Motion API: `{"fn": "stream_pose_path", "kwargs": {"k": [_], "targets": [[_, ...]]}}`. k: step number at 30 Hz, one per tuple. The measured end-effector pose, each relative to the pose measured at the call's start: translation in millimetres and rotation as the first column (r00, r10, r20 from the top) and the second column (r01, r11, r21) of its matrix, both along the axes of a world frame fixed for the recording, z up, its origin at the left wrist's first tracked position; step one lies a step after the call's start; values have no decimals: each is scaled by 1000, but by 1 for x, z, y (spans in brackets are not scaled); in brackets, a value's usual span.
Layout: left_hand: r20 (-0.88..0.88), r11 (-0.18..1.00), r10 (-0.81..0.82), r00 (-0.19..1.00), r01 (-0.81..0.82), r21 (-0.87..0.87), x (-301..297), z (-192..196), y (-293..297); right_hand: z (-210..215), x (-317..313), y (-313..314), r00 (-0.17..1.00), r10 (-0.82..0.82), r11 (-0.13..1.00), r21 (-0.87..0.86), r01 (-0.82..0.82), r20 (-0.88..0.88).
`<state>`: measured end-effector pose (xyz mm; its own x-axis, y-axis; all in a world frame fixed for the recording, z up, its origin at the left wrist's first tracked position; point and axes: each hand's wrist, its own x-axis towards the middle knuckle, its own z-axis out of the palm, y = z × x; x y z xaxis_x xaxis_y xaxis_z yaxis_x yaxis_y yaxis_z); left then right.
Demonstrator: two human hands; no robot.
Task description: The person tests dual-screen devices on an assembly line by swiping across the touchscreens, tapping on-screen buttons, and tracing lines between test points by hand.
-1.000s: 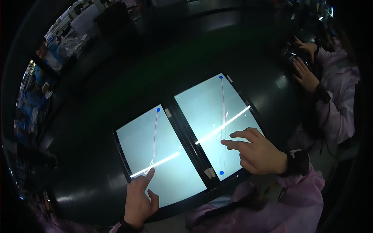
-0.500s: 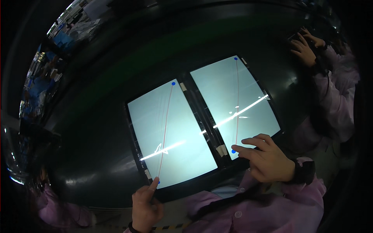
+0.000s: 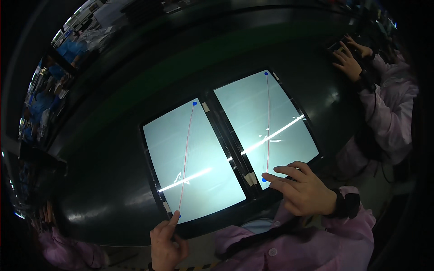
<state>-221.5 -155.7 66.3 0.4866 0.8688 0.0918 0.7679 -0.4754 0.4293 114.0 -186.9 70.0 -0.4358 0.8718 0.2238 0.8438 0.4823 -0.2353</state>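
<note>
Two lit screen panels lie side by side at a slant on the dark table, the left panel (image 3: 212, 149) and the right panel (image 3: 253, 108). Each displays a thin red line running between a blue dot near its far edge and another near its near edge. My left hand (image 3: 166, 246) holds nothing; its index finger points out onto the left panel's near dot, the other fingers bent. Over the near left corner of the right panel, my right hand (image 3: 305, 189) has its fingers spread, with the index fingertip at the near dot. Black bands circle my wrists.
Pale tape pieces (image 3: 250, 179) stick to the dark panel frames. At the far right, a co-worker's hands (image 3: 348, 63) are over a dark device on the same table (image 3: 104, 176). Another person's pink sleeve (image 3: 68, 248) shows at lower left. People in blue stand beyond the left edge.
The whole view has shifted slightly, so the panels sit a little lower and further left. Both fingertips remain at the near dots. The faint extra lines on the left panel are less visible.
</note>
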Motion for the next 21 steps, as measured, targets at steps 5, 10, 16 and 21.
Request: {"fn": "stream_pose_path", "kwargs": {"k": [5, 10, 16, 21], "targets": [[3, 1000, 11, 1000, -11, -3, 0, -2, 1, 0, 2, 2, 1000, 5, 1000, 3, -5, -2], [12, 1000, 13, 1000, -13, 13, -1, -1, 1, 3, 2, 1, 1000, 18, 998, -56, -18, -4], [-24, 999, 42, 999, -43, -9, 1, 0, 1, 6, 1, 1, 1000, 11, 997, -79, -13, -16], [48, 986, 42, 998, -49, 158, -8, -4, 0, 8, 17, -11, 960, -114, 993, -5, 117, -254]]}}
